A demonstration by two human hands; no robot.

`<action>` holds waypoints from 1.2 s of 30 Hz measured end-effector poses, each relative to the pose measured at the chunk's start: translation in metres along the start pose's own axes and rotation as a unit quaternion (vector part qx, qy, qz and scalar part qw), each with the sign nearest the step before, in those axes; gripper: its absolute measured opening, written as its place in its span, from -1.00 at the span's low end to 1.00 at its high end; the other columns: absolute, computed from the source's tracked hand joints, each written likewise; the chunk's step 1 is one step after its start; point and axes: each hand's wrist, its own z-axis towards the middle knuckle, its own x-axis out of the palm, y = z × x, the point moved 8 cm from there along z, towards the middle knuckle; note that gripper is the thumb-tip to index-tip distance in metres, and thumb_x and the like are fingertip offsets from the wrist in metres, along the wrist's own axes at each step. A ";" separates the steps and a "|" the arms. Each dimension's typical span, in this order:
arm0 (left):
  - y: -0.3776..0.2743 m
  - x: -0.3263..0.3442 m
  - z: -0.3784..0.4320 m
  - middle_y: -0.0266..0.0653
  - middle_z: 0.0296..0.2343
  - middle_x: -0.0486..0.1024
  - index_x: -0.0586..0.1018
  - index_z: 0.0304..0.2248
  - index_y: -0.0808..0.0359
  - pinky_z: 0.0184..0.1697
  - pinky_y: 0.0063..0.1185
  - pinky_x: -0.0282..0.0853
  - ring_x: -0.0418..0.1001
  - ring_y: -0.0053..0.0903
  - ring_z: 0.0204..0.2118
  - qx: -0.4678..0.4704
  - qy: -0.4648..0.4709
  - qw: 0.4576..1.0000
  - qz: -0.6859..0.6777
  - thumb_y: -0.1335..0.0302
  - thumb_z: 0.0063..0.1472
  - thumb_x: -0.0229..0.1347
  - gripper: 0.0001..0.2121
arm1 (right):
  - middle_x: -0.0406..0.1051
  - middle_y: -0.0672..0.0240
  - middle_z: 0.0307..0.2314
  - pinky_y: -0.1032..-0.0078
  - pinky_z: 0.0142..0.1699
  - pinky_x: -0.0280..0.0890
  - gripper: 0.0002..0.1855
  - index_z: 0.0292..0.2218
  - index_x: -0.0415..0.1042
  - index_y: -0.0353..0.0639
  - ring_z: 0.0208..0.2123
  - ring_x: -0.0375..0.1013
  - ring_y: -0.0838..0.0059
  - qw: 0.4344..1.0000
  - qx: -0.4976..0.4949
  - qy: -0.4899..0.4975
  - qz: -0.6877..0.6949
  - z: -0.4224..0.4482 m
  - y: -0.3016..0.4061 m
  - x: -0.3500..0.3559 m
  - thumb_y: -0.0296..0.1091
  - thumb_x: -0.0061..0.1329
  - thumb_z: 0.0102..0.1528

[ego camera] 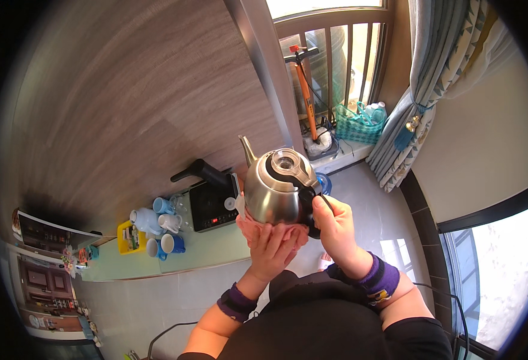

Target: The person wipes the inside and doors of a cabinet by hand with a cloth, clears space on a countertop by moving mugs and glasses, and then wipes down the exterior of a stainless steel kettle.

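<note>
A brushed stainless-steel kettle (264, 198) with a long thin spout and a clear knob on its lid (286, 161) is held up in front of me. My right hand (336, 225) grips its black handle (306, 198), thumb on top. Against the kettle's lower side, my left hand (270, 247) presses a pink cloth (250, 227), fingers spread over the fabric. The kettle's underside is hidden by cloth and hand. Left of it, on the cabinet top, lies a black electric kettle base (205, 209) with a lit red display.
On the pale green cabinet top (120, 265) stand several blue and white mugs (171, 243), a light blue jug (149, 220) and a yellow basket (126, 234). An orange floor pump (306, 99) and a teal woven bag (358, 128) stand by the window. Grey curtains (421, 90) hang at right.
</note>
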 end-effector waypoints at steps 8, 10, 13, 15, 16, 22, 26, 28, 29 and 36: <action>0.042 -0.013 -0.012 0.18 0.28 -0.10 -0.08 0.31 0.32 0.31 -0.14 -0.11 -0.08 0.10 0.32 -0.169 -0.100 0.946 -0.257 0.16 0.33 -0.05 -0.27 | 0.22 0.68 -0.61 0.74 -0.49 0.01 -0.70 -0.50 0.31 -0.16 -0.54 0.10 0.86 0.999 -0.024 0.020 0.021 -0.008 0.012 0.005 -0.32 -0.11 0.29; 0.055 -0.015 -0.009 0.10 0.30 -0.13 -0.09 0.27 0.54 0.33 -0.29 -0.08 -0.07 -0.10 0.34 -0.234 -0.114 0.887 -0.382 0.18 0.33 -0.15 -0.28 | 0.20 0.68 -0.62 0.73 -0.49 0.00 -0.69 -0.51 0.31 -0.16 -0.55 0.08 0.85 0.999 -0.027 0.039 0.006 -0.008 0.014 0.005 -0.30 -0.12 0.30; 0.057 -0.032 0.003 0.13 0.24 -0.01 0.06 0.22 0.51 0.30 -0.25 -0.02 0.04 -0.06 0.28 -0.219 -0.103 0.914 -0.327 0.30 0.24 -0.16 -0.36 | 0.19 0.68 -0.63 0.72 -0.50 -0.02 -0.68 -0.51 0.32 -0.15 -0.57 0.06 0.85 0.998 -0.010 0.044 0.038 -0.009 0.008 0.001 -0.27 -0.14 0.31; 0.060 -0.044 0.011 0.14 0.20 0.06 0.16 0.19 0.49 0.29 -0.23 0.02 0.10 -0.02 0.24 -0.209 -0.093 0.929 -0.291 0.39 0.17 -0.17 -0.40 | 0.18 0.69 -0.63 0.72 -0.50 -0.03 -0.67 -0.50 0.33 -0.15 -0.57 0.06 0.86 0.998 -0.008 0.034 0.047 -0.008 0.002 -0.002 -0.25 -0.15 0.31; 0.060 -0.049 0.016 0.15 0.18 0.10 0.22 0.18 0.48 0.28 -0.22 0.04 0.14 -0.01 0.22 -0.204 -0.087 0.936 -0.273 0.43 0.14 -0.18 -0.41 | 0.18 0.69 -0.63 0.72 -0.50 -0.03 -0.66 -0.50 0.34 -0.15 -0.58 0.05 0.86 0.999 -0.015 0.026 0.037 -0.007 0.001 -0.004 -0.24 -0.16 0.32; 0.020 -0.066 0.068 0.11 0.08 0.21 0.49 0.02 0.33 0.22 -0.08 0.12 0.22 0.03 0.14 -0.057 -0.029 0.991 -0.118 0.36 0.01 0.17 -0.47 | 0.30 0.64 -0.58 0.76 -0.46 0.07 -0.74 -0.41 0.42 -0.23 -0.52 0.17 0.85 0.999 0.014 0.029 0.019 -0.012 -0.002 0.009 -0.31 -0.09 0.30; -0.001 -0.056 0.083 0.03 0.07 0.26 0.55 -0.02 0.18 0.20 -0.06 0.08 0.20 0.01 0.18 -0.038 0.029 0.998 -0.045 0.41 -0.08 0.22 -0.47 | 0.30 0.64 -0.59 0.75 -0.51 0.05 -0.73 -0.43 0.42 -0.23 -0.56 0.16 0.86 1.000 -0.014 0.009 -0.002 -0.012 -0.001 0.008 -0.29 -0.09 0.30; -0.002 -0.051 0.081 -0.01 0.08 0.26 0.57 -0.04 0.15 0.21 -0.05 0.07 0.20 -0.03 0.18 -0.033 0.028 0.998 -0.042 0.43 -0.09 0.22 -0.49 | 0.29 0.64 -0.60 0.75 -0.52 0.03 -0.72 -0.44 0.42 -0.21 -0.57 0.15 0.86 0.999 0.020 0.011 0.037 -0.012 -0.006 0.006 -0.28 -0.09 0.30; -0.003 -0.049 0.078 -0.04 0.09 0.27 0.58 -0.04 0.12 0.20 -0.08 0.09 0.21 -0.07 0.19 -0.024 0.031 0.999 -0.037 0.42 -0.08 0.22 -0.50 | 0.29 0.64 -0.61 0.75 -0.53 0.03 -0.71 -0.45 0.42 -0.21 -0.58 0.15 0.86 0.998 0.036 0.011 0.056 -0.012 -0.008 0.004 -0.28 -0.09 0.30; -0.015 -0.030 0.048 -0.09 0.15 0.22 0.68 -0.24 0.08 0.22 0.05 -0.01 0.08 -0.12 0.28 0.035 0.043 0.998 -0.040 0.44 -0.02 0.23 -0.73 | 0.26 0.68 -0.63 0.76 -0.53 0.01 -0.69 -0.48 0.41 -0.18 -0.58 0.13 0.88 0.999 0.032 -0.023 0.025 -0.012 -0.005 -0.011 -0.25 -0.09 0.30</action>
